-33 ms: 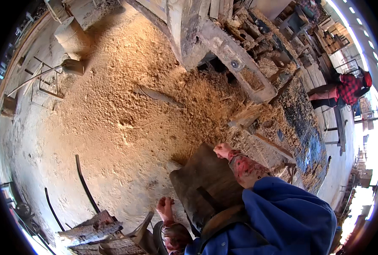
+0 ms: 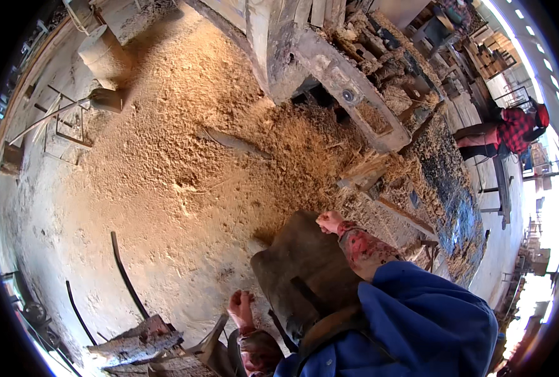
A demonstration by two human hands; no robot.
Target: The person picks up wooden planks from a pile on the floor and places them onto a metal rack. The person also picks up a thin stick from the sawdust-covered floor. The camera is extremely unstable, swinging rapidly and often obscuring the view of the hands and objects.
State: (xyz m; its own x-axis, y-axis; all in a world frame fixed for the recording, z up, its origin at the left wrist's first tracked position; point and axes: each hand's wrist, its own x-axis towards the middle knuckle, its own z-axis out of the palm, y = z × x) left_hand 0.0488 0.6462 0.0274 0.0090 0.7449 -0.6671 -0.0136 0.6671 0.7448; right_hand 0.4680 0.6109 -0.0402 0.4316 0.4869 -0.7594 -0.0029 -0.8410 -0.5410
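Broad, flat dark scoop or pan (image 2: 301, 267), dusty brown, held low over the floor just ahead of the body, its far edge at the rim of the sawdust heap (image 2: 210, 144). Right hand (image 2: 329, 221) closed on the scoop's upper far corner, fingers curled over the edge. Left hand (image 2: 240, 309) down beside the near left edge, fingers curled; cannot tell whether actually gripping the scoop or only resting next to it. Both wrists in patterned reddish cuffs, blue sleeve (image 2: 417, 320) filling the lower right.

Sawdust spread thick and pale orange across the concrete floor (image 2: 59, 239), deepest toward the heavy grey machine frame (image 2: 329, 69) above, with wood offcuts (image 2: 367, 173) lying near its base. Rough bark slab (image 2: 138, 342) at the lower left, close to the left hand. Two thin dark curved strips (image 2: 125, 270) on the bare floor beside it. Pale cylindrical block (image 2: 103, 53) at the upper left, well apart. Another person in a red checked shirt (image 2: 515, 129) bent over at the far right, well away.
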